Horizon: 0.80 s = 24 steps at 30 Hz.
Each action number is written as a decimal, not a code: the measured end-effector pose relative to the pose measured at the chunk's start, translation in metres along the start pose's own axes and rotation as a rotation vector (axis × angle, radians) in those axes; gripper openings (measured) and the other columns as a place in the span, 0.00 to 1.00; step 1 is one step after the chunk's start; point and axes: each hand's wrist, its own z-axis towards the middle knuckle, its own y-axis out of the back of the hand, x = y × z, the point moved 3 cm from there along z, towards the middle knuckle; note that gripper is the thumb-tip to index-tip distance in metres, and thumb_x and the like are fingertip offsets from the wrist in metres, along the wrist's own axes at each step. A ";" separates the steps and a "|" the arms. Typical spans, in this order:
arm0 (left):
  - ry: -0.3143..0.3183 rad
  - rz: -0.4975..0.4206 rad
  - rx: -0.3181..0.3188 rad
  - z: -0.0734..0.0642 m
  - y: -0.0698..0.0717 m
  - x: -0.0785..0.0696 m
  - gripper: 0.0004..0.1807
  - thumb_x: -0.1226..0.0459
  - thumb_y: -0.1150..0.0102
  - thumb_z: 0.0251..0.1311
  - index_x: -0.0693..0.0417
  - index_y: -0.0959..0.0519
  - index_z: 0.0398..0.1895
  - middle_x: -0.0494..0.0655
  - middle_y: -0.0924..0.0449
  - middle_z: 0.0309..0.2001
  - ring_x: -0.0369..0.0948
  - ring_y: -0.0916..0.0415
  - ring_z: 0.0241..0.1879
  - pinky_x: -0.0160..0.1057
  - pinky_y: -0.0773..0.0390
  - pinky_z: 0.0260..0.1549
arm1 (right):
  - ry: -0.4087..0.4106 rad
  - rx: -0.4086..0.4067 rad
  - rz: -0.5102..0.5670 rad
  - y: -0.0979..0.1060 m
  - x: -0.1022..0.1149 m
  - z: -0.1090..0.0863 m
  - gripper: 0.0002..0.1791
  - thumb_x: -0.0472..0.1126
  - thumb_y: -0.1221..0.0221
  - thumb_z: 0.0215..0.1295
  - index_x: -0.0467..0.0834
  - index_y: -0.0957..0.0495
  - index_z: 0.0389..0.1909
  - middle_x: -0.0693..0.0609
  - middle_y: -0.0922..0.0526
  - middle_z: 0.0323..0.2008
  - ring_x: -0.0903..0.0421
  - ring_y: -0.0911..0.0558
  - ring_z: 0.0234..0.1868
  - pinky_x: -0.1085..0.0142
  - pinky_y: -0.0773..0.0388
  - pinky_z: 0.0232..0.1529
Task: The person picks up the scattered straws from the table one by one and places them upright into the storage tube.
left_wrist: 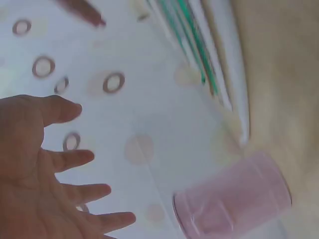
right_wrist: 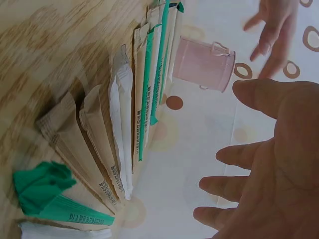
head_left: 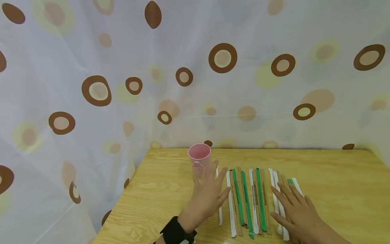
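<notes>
Paper-wrapped straws (head_left: 259,200) in white, green and brown lie side by side in a long row, pointing away from me. Left of them stands a pink cup (head_left: 198,163), upright, with a small handle on its near side. My left hand (head_left: 207,196) hovers with fingers spread, overlapping the cup's lower part in the head view. Over the right end of the row, my right hand (head_left: 300,211) has its fingers extended and hides part of several straws. Both palms show bare in the wrist views. Crumpled wrapper ends, including a green one (right_wrist: 45,186), appear in the right wrist view.
The wooden table (head_left: 344,189) extends to both sides of the row. Behind and left of it hangs a pale curtain (head_left: 195,40) with brown rings and ovals. A black band (head_left: 176,232) is round my left wrist.
</notes>
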 end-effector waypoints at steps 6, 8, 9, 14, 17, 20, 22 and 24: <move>0.201 -0.149 -0.270 0.031 0.016 0.057 0.41 0.46 0.44 0.57 0.51 0.47 0.69 0.58 0.46 0.67 0.60 0.46 0.64 0.66 0.40 0.54 | 0.010 -0.013 0.019 0.003 0.003 0.002 0.39 0.60 0.48 0.63 0.49 0.46 0.72 0.39 0.45 0.69 0.35 0.52 0.69 0.26 0.51 0.52; 0.276 -0.320 -0.310 0.039 0.012 0.077 0.46 0.46 0.40 0.54 0.53 0.50 0.70 0.60 0.48 0.68 0.59 0.46 0.63 0.63 0.39 0.55 | 0.013 -0.018 0.009 0.003 0.003 0.001 0.39 0.60 0.48 0.63 0.49 0.46 0.71 0.39 0.46 0.69 0.35 0.52 0.69 0.26 0.51 0.51; 0.308 -0.414 -0.321 0.041 0.009 0.086 0.50 0.46 0.38 0.52 0.52 0.53 0.71 0.60 0.50 0.68 0.59 0.47 0.64 0.62 0.39 0.55 | 0.017 -0.018 0.005 0.002 0.003 0.001 0.39 0.60 0.48 0.63 0.49 0.46 0.71 0.39 0.46 0.69 0.35 0.52 0.69 0.25 0.50 0.51; 0.441 -0.797 -0.278 0.051 -0.012 0.111 0.64 0.42 0.31 0.40 0.45 0.65 0.73 0.61 0.57 0.70 0.60 0.50 0.66 0.61 0.38 0.56 | 0.030 -0.023 -0.017 0.003 0.000 0.002 0.39 0.60 0.47 0.62 0.49 0.45 0.71 0.38 0.44 0.69 0.33 0.49 0.67 0.26 0.48 0.50; 0.469 -0.899 -0.246 0.055 -0.029 0.116 0.69 0.45 0.27 0.36 0.44 0.69 0.73 0.64 0.61 0.71 0.61 0.50 0.66 0.59 0.38 0.57 | 0.030 -0.050 -0.032 0.004 -0.003 0.004 0.39 0.59 0.46 0.62 0.49 0.45 0.71 0.37 0.43 0.68 0.33 0.48 0.67 0.26 0.47 0.50; 0.475 -0.962 -0.257 0.057 -0.045 0.118 0.70 0.50 0.25 0.36 0.45 0.69 0.73 0.65 0.59 0.70 0.58 0.45 0.65 0.51 0.32 0.55 | 0.040 -0.070 -0.048 0.003 -0.006 0.006 0.39 0.59 0.46 0.61 0.50 0.45 0.71 0.37 0.41 0.67 0.32 0.45 0.65 0.26 0.46 0.49; 0.471 -1.004 -0.277 0.057 -0.053 0.117 0.69 0.54 0.25 0.36 0.46 0.69 0.73 0.65 0.53 0.69 0.56 0.39 0.62 0.46 0.28 0.52 | 0.055 -0.083 -0.057 0.001 -0.008 0.006 0.40 0.58 0.45 0.61 0.51 0.46 0.71 0.37 0.39 0.66 0.31 0.42 0.64 0.26 0.43 0.48; 0.449 -1.033 -0.300 0.059 -0.057 0.116 0.67 0.58 0.25 0.37 0.49 0.67 0.72 0.64 0.48 0.67 0.54 0.35 0.59 0.43 0.26 0.48 | 0.065 -0.097 -0.061 -0.001 -0.010 0.005 0.41 0.58 0.45 0.60 0.55 0.49 0.72 0.37 0.38 0.65 0.31 0.41 0.62 0.27 0.42 0.47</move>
